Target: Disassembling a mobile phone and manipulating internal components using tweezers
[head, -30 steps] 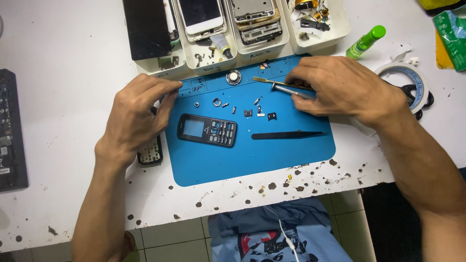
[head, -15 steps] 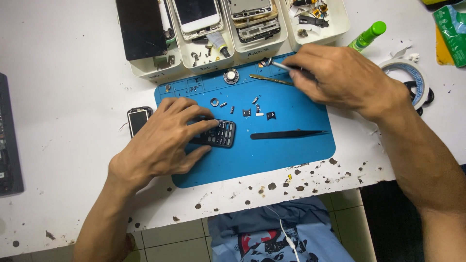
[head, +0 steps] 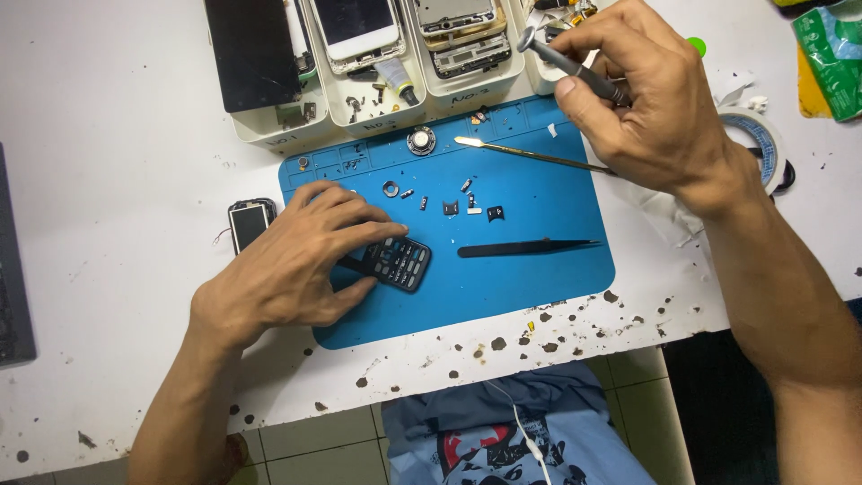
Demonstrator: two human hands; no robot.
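The left hand (head: pixel 296 265) lies palm down on a blue work mat (head: pixel 539 278), its fingers spread and curled over a small black keypad phone (head: pixel 400 263), pressing it flat against the mat; only the phone's keypad end shows past the fingertips, on the thumb side of the hand. Just beyond the hand's knuckles, off the mat's edge on the white tabletop (head: pixel 117 180), sits a small black phone part with a screen (head: pixel 249 222). Ahead of the fingertips, scattered over the mat, lie tiny loose parts: a metal ring (head: pixel 391 189), a few screws and two small dark square pieces (head: pixel 472 211). Between the two hands, a pair of black tweezers (head: pixel 525 247) rests flat on the mat, close to the phone's free end. The right hand (head: pixel 642 108) is raised over the far corner of the mat, fingers closed around a grey-handled screwdriver (head: pixel 570 63), whose cap end juts out past the thumb and forefinger toward the trays. Under that hand, a slim metal pry tool with a pale tip (head: pixel 530 154) lies on the mat, its far end hidden by the palm. Beyond both hands, a row of white trays (head: pixel 269 135) holds phone bodies, a dark screen panel and small bits. A round silver speaker part (head: pixel 420 141) sits on the mat's far edge, near the trays. Behind the right wrist, a roll of tape (head: pixel 759 144) rests on the tabletop, partly covered by the wrist.
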